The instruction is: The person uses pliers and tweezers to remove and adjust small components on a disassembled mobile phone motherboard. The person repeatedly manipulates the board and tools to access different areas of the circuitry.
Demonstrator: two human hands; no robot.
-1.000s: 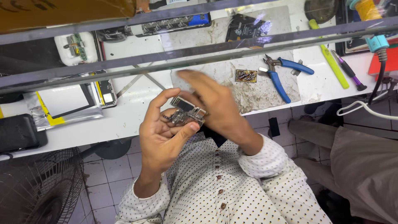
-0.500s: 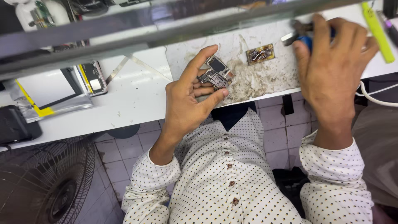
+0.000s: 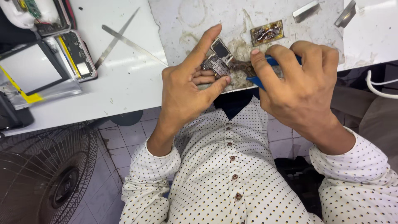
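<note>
Gripping the small grey phone circuit board (image 3: 216, 61) in my left hand (image 3: 186, 89), my right hand (image 3: 300, 85) clamps blue-handled pliers (image 3: 253, 68) onto its edge; nothing pried off yet.

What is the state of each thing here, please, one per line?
Circuit board: held in left hand, tilted.
Pliers: gripped in right hand, tip at the board.
Phone: back off, insides showing.
Small board: flat on mat, untouched.
Fan: on the floor; running or not, cannot tell.
</note>
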